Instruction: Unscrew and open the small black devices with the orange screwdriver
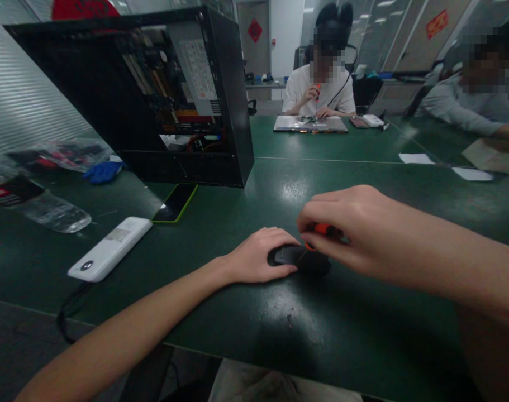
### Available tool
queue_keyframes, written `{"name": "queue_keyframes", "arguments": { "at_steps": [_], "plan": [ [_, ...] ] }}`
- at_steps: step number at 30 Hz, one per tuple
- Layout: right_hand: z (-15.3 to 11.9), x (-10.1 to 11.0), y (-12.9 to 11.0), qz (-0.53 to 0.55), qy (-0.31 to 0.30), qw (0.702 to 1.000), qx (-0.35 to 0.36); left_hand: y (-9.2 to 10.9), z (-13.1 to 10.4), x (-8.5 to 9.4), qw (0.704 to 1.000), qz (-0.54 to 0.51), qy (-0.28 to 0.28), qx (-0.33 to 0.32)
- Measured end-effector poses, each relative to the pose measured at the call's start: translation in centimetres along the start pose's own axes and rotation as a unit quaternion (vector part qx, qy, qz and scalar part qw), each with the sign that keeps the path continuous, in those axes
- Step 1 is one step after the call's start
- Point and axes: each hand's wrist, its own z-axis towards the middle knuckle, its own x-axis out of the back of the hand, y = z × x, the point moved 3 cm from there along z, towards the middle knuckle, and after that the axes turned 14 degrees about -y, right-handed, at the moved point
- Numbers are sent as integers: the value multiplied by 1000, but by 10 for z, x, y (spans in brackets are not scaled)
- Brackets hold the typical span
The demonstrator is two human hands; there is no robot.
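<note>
work on a mouse (313, 262) at a green table (220, 318), with the case (234, 106) as landmark. the mouse lies on the table, nearer the person than the case and to its right. the left hand (256, 254) is closed around the mouse's left end; the right hand (358, 218) grips an orange screwdriver (323, 228), its shaft slanting down to the mouse. whether the tip is seated cannot be told. the shell looks whole, suggesting an early stage: mouse and screwdriver are positioned, the turning probably unfinished. a phone (176, 204) and a power bank (115, 245) lie in front of the case.
</note>
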Motion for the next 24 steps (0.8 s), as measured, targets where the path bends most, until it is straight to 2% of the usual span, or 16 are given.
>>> {"name": "queue_keyframes", "arguments": {
  "at_steps": [10,20,24],
  "plan": [
    [-2,3,-1,7,-5,1000,19,-1,0,0,1000,9,6,-19],
    [-1,3,-3,19,-23,999,19,-1,0,0,1000,-5,3,2],
    [-3,6,-4,8,-12,1000,22,0,0,0,1000,-10,0,5]
  ]
}}
